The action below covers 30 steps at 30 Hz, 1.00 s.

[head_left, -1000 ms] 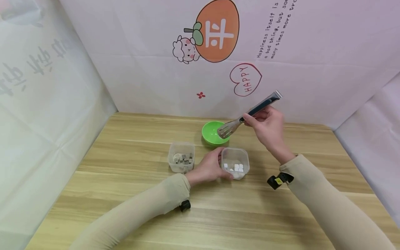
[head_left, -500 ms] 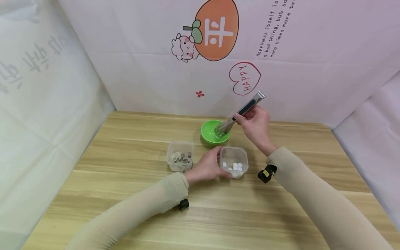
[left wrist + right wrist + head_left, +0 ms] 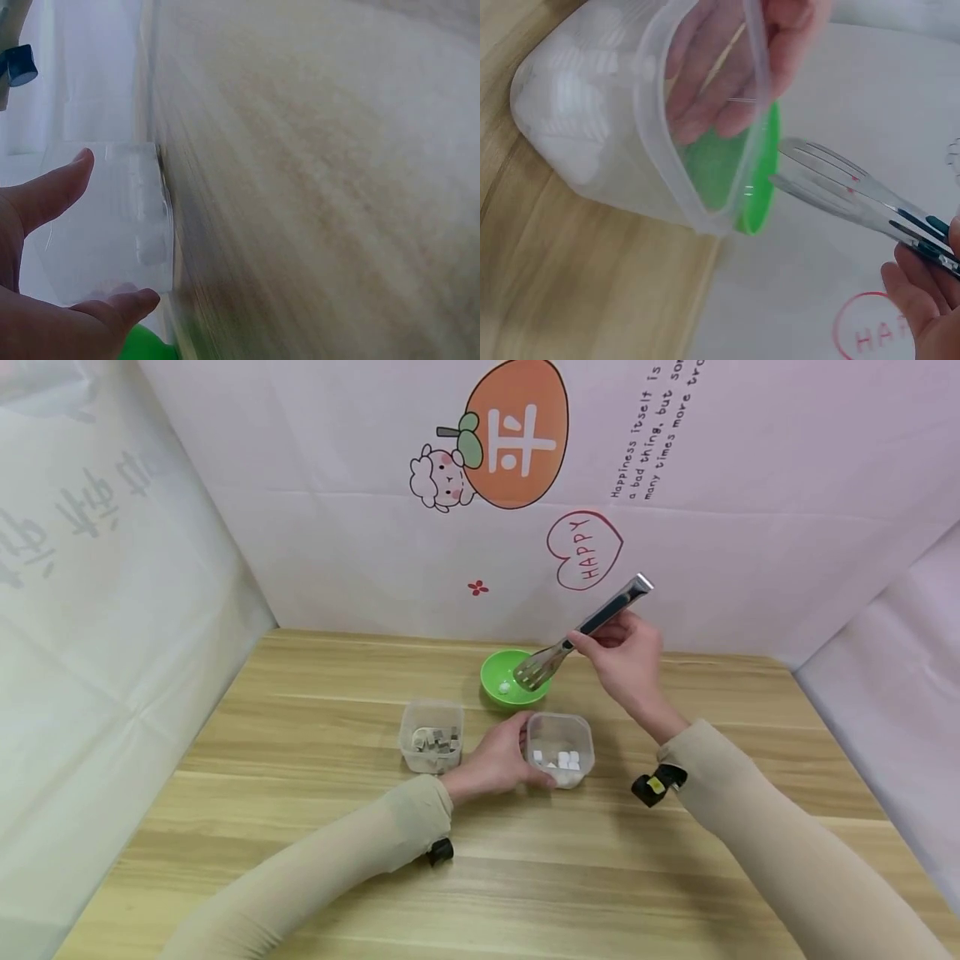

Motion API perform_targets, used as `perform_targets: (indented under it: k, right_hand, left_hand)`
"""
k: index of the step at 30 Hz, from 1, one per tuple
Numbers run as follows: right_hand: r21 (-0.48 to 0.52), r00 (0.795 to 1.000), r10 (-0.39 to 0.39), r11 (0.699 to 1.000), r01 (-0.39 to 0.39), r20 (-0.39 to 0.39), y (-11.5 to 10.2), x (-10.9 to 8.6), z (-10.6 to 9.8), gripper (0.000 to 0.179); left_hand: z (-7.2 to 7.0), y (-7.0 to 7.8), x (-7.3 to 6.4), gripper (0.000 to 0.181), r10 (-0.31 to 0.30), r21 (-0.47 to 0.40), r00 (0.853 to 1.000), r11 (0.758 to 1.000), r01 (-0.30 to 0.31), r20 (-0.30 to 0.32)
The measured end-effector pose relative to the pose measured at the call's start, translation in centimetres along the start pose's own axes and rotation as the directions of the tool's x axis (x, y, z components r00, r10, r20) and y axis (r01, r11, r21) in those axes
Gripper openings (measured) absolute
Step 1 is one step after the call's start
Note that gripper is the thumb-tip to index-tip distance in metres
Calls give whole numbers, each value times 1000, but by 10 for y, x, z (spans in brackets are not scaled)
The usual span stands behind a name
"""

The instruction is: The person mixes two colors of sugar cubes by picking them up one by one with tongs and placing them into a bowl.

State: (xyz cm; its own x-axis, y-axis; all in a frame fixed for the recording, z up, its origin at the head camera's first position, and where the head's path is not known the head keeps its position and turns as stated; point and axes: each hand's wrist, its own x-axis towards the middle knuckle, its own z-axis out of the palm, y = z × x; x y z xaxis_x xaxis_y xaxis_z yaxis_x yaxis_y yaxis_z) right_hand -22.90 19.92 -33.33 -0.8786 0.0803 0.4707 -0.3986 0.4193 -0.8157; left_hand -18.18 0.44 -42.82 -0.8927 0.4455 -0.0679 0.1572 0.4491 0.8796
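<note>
Two clear containers (image 3: pixel 435 713) (image 3: pixel 561 727), one green bowl (image 3: pixel 492 675), one pair of tongs (image 3: pixel 601 618), two hands (image 3: pixel 498 762) (image 3: pixel 632 668)

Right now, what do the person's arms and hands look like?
The left sleeve and right sleeve are long, plain and beige. The left hand and right hand are bare. A small black device shows by the left cuff; another black device, with a yellow patch, by the right cuff.

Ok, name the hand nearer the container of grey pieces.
Left. The left hand is just right of the container of grey pieces, gripping the container of white pieces; the right hand is farther right, holding tongs over the green bowl.
</note>
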Motion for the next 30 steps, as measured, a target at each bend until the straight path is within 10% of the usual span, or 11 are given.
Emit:
perform_targets:
  k: [18,30]
  right_hand:
    - [39,994,-50,998,47,94,-29,-38,-55,19]
    - [-29,970,-90,995,99,225,-7,-59,-46,15]
  left_hand:
    - [0,1,-2,107,2,8,1000,1000,-2,-5]
    - [0,1,-1,105,0,13,1000,1000,0,-2]
